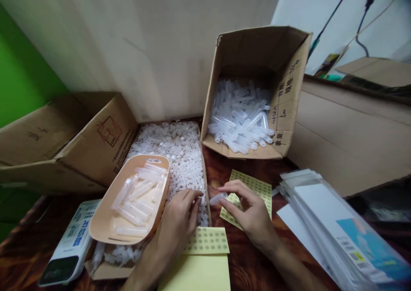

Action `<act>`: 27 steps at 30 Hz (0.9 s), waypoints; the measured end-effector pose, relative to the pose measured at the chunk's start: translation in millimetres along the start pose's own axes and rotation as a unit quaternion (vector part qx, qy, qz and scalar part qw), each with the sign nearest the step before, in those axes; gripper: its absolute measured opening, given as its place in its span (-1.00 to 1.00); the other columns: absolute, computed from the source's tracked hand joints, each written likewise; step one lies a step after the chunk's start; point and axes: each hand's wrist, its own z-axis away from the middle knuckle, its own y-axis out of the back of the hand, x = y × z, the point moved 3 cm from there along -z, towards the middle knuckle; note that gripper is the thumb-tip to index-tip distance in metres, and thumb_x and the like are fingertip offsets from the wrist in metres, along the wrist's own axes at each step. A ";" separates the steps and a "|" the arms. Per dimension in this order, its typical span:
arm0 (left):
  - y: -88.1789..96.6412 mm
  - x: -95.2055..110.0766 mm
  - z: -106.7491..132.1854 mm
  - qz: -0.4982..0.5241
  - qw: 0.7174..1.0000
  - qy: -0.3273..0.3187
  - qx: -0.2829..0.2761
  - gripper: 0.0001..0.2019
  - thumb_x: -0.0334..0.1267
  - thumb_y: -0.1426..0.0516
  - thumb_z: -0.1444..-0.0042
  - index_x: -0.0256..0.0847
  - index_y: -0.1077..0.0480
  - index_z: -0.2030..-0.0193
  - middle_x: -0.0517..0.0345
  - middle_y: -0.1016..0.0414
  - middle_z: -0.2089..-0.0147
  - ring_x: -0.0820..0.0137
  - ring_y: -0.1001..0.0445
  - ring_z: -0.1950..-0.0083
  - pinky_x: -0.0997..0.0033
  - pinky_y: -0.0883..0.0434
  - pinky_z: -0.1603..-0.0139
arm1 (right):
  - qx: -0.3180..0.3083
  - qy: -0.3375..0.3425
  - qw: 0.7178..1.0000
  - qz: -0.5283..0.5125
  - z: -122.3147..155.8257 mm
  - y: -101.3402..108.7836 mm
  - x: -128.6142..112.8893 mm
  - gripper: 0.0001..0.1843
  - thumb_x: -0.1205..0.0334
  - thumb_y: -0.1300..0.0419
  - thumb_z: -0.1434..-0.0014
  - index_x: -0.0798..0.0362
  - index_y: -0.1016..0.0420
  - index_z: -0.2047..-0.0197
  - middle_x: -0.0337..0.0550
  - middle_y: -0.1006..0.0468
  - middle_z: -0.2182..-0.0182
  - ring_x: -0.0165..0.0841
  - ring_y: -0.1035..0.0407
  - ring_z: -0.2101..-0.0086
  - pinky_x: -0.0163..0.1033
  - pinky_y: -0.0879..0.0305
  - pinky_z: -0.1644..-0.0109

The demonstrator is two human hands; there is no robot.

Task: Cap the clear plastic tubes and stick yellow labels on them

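Observation:
My right hand [248, 209] pinches a small clear plastic tube [218, 198] between thumb and fingers, just above a yellow sticker sheet [260, 188]. My left hand [180, 220] rests with curled fingers at the edge of a shallow box of small white caps [180, 147]; what its fingertips hold is hidden. A beige tray [105, 222] with several clear tubes sits on that box, left of my left hand. Another yellow sticker sheet [208, 240] lies below my hands.
A tilted cardboard box [289, 106] full of clear tubes stands behind. Closed cardboard boxes [64, 136] lie left. A stack of clear printed bags [337, 226] lies right. A white packet [69, 244] lies at the lower left on the wooden table [250, 265].

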 end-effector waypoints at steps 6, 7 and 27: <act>12.1 9.0 -0.4 0.214 0.973 0.032 0.086 -0.93 -0.25 -0.23 -0.27 -0.13 -0.56 0.19 0.14 -0.66 0.19 0.31 -0.61 0.12 0.36 -0.52 0.04 | -0.024 -0.020 0.995 -0.096 3.5 -4.2 -7.0 -0.78 0.12 -0.20 -0.38 -0.04 -0.62 0.02 -0.06 -0.54 0.15 -0.23 -0.46 0.11 -0.19 -0.45 0.06; 12.7 9.9 0.0 0.236 0.967 0.023 0.098 -0.95 -0.26 -0.26 -0.24 -0.12 -0.58 0.22 0.15 -0.66 0.19 0.31 -0.61 0.11 0.35 -0.53 0.01 | -0.034 -0.019 0.994 -0.104 4.5 -5.5 -8.6 -0.77 0.13 -0.18 -0.39 -0.05 -0.61 -0.01 -0.07 -0.53 0.14 -0.25 -0.47 0.11 -0.21 -0.46 0.08; 3.4 20.5 -3.2 0.266 0.960 -0.033 0.082 -0.91 -0.38 -0.35 -0.12 -0.09 -0.66 0.34 0.19 -0.64 0.37 0.41 -0.58 0.32 0.54 -0.50 0.29 | -0.029 -0.078 0.984 -0.158 16.6 -13.4 -14.2 -0.85 0.19 -0.28 -0.30 0.04 -0.45 0.29 -0.25 -0.45 0.41 -0.38 -0.38 0.39 -0.32 -0.28 0.33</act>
